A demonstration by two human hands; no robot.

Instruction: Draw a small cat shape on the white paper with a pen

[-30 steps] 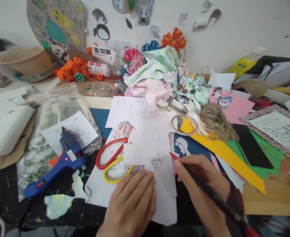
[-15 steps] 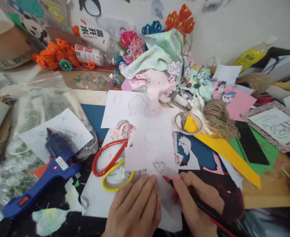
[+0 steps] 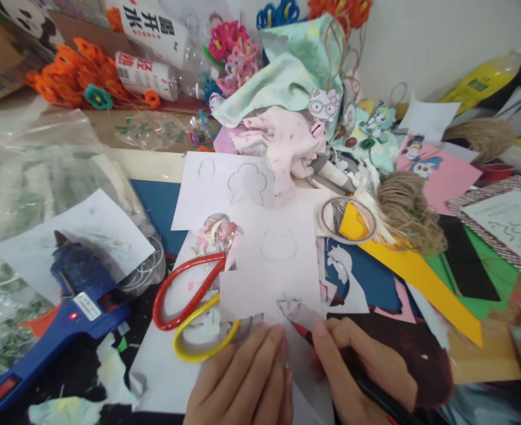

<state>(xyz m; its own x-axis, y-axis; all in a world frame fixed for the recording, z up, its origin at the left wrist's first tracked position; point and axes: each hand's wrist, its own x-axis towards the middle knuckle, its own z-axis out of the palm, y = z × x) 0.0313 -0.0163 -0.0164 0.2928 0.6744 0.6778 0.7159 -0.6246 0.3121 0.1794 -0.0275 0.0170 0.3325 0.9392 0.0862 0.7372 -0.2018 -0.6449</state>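
Note:
My left hand point(image 3: 245, 381) lies flat, fingers stretched out side by side, on the lower part of a white sheet of paper point(image 3: 248, 292). My right hand point(image 3: 360, 366) grips a black-and-red pencil point(image 3: 303, 333). Its tip touches or hovers just below a small angular sketch point(image 3: 289, 303); which of the two, I cannot tell. Higher on the sheet is a faint outline with two pointed ears point(image 3: 279, 245). Another paper above bears a rounded cloud-like drawing point(image 3: 248, 183). Scissors with one red loop point(image 3: 158, 307) and one yellow loop sit left of the sheet, their blades hidden.
A blue glue gun point(image 3: 87, 316), its red light on, lies at left by a plastic bag point(image 3: 43, 156). At right are a tape roll point(image 3: 324, 218), a yellow strip point(image 3: 429, 280) and twine point(image 3: 411, 209). Cloth bags point(image 3: 300, 53) and fuzzy flowers point(image 3: 72, 74) crowd the back.
The view has shifted slightly closer and lower, so things at the sides slide outward. The pencil tip stays near the small sketch. The left hand keeps its place on the paper.

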